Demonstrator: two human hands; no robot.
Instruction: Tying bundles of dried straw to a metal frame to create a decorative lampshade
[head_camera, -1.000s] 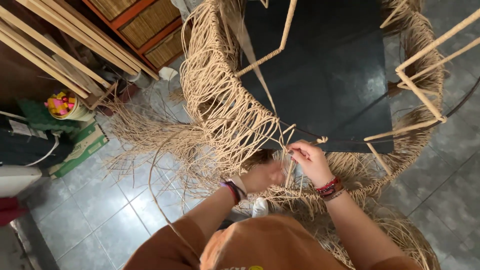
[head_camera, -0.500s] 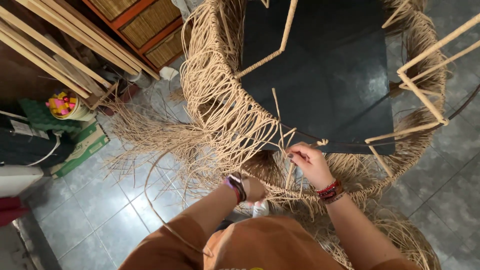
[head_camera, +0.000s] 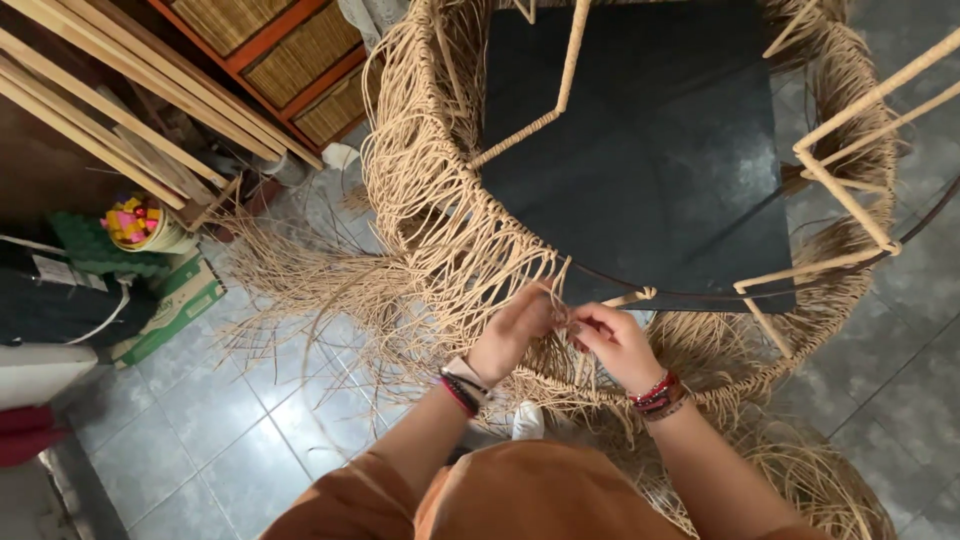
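Note:
A large round woven frame (head_camera: 440, 190) of tan cane strands stands in front of me, with a black panel (head_camera: 640, 150) inside it. My left hand (head_camera: 515, 330) and my right hand (head_camera: 610, 340) meet at its near rim, both pinching thin cane strands (head_camera: 560, 285) where the weave ends. Beaded bracelets sit on both wrists. Loose strands (head_camera: 300, 290) fan out from the frame across the floor to the left. Wrapped cane rods (head_camera: 850, 200) cross the frame's right side.
Long wooden slats (head_camera: 130, 100) lean at the upper left beside an orange shelf with woven baskets (head_camera: 280, 50). A bowl of colourful small items (head_camera: 135, 222) and a green box (head_camera: 170, 305) sit at left on the grey tiled floor (head_camera: 200, 430). More cane lies at lower right (head_camera: 820, 480).
My left hand has risen from below the rim to join the right hand at the strands. The right hand has stayed at the same spot.

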